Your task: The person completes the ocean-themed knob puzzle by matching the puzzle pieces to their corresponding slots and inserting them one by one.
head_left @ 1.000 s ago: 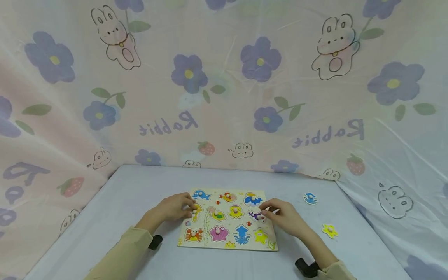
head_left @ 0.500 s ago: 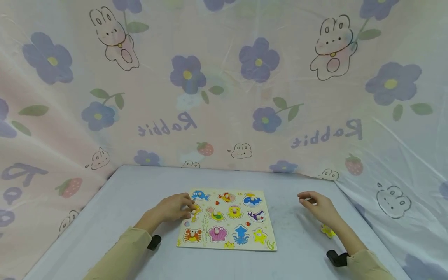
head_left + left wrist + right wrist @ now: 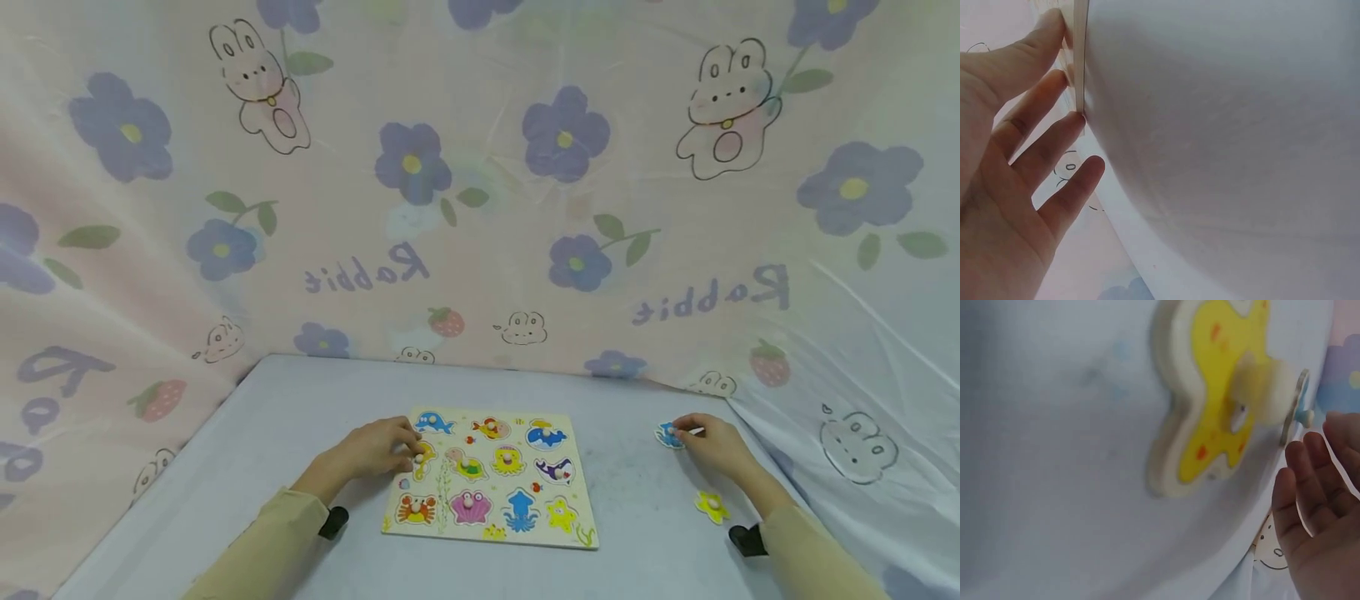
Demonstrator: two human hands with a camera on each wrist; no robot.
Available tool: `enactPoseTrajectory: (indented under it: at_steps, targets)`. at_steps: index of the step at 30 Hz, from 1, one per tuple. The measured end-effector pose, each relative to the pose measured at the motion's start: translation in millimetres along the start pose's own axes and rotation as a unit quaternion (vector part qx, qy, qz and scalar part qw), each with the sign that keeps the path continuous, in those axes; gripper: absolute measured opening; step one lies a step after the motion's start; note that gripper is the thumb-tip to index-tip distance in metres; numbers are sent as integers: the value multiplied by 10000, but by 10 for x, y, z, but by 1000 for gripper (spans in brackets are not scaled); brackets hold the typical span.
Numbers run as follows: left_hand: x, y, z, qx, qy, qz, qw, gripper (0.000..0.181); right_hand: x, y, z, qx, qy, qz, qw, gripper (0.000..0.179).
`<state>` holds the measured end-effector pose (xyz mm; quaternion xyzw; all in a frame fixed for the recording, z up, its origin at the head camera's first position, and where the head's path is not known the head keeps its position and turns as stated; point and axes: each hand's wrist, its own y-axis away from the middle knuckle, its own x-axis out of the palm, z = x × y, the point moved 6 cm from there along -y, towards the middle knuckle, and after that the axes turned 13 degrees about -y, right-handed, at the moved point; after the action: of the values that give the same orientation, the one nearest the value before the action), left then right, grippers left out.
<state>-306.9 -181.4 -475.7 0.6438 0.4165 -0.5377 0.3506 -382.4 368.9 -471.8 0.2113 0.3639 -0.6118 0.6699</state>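
A wooden knob puzzle board (image 3: pixel 463 422) with sea-animal pieces lies on the table. My left hand (image 3: pixel 375 450) rests at its left edge beside the yellow seahorse piece (image 3: pixel 426 455). In the left wrist view, the fingertips (image 3: pixel 1075 122) touch the board's edge (image 3: pixel 1080 56), fingers loosely bent. Off to the right, my right hand (image 3: pixel 712 446) reaches over a loose blue squid piece (image 3: pixel 664 435). In the right wrist view, its fingertips (image 3: pixel 1314 442) are close to that piece's knob (image 3: pixel 1304 417), with a small gap between. A loose yellow starfish piece (image 3: pixel 711 507) lies nearer the body.
On the board, the squid slot (image 3: pixel 521 510) and starfish slot (image 3: pixel 561 515) show pictures without knobs. Black wrist devices stick out below the left wrist (image 3: pixel 334 522) and right wrist (image 3: pixel 747 540). A printed rabbit-and-flower cloth (image 3: pixel 480 208) hangs around the white table.
My right hand has moved from the purple piece at the board's right side across to the loose squid piece. The left hand stays at the board's left edge.
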Motion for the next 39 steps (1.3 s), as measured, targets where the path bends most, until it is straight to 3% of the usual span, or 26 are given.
enactPoseTrajectory:
  at_steps: [15,39]
  targets:
    - [5,-3,2,-135,-7,-16,9999,20,71,-185,-108,114,99,257,9996,18]
    - [12,-16,8,-35,42,-11,10000,19,63,-138,-35,-283,94,104,9995,15]
